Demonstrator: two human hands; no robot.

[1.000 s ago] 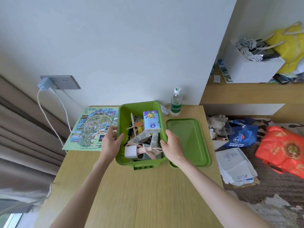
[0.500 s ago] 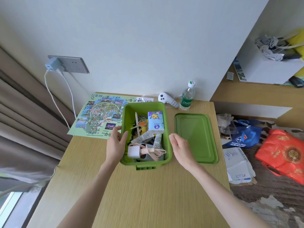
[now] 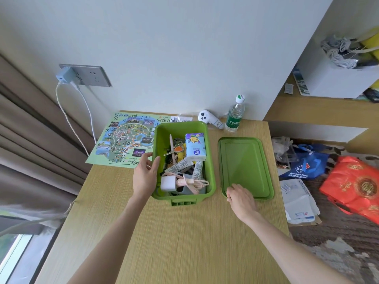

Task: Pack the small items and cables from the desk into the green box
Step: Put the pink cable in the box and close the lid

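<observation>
The open rectangular green plastic box (image 3: pixel 162 140) stands on the pale wood-grain bench (image 3: pixel 184 242), towards its back and a little left of centre. Inside it lie a white cube charger (image 3: pixel 168 183), a coiled pink cable (image 3: pixel 190 183), two white squeeze tubes (image 3: pixel 181 165), a purple-and-white tissue pack printed with a cartoon bear (image 3: pixel 195 147), a bunch of keys (image 3: pixel 174 149) and a pale pink pen (image 3: pixel 171 143). The left hand (image 3: pixel 144 177) rests against the box's left wall, its fingers (image 3: pixel 148 155) loosely apart and relaxed, the thumb lying by the rim. Just to the right of the box, apart from it, the flat green plastic lid (image 3: pixel 245 160) lies on the bench. The right hand (image 3: pixel 241 197) grips the lid's near left corner, fingers (image 3: pixel 232 188) curled together over the edge. A colourful illustrated paper map (image 3: pixel 125 138) lies flat behind and left of the box. A white handheld controller (image 3: pixel 210 119) and a clear water bottle with a green label (image 3: pixel 234 115) sit at the back edge by the wall, the bottle upright.
</observation>
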